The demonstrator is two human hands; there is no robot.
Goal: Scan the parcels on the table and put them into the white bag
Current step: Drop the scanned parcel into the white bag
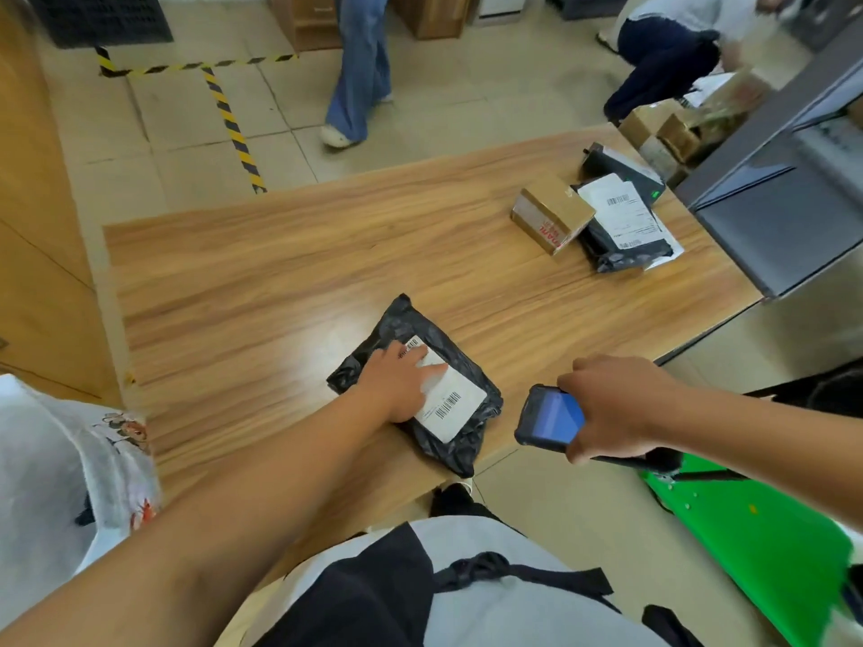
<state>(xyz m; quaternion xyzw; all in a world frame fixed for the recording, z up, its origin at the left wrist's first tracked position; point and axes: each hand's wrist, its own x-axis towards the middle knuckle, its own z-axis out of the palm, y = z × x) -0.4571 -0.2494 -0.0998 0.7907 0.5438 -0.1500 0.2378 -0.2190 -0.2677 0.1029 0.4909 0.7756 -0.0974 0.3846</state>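
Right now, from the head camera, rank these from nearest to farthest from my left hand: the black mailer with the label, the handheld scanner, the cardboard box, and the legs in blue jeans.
1. black mailer: under the left hand, touching.
2. handheld scanner: just right, in the right hand.
3. cardboard box: far right on the table.
4. legs in blue jeans: beyond the table.

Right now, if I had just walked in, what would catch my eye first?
Probably the black parcel at the near edge of the wooden table, pinned flat by the left hand on its white label. Just right of it, the right hand holds a handheld scanner. A cardboard box and more parcels wait at the far right.
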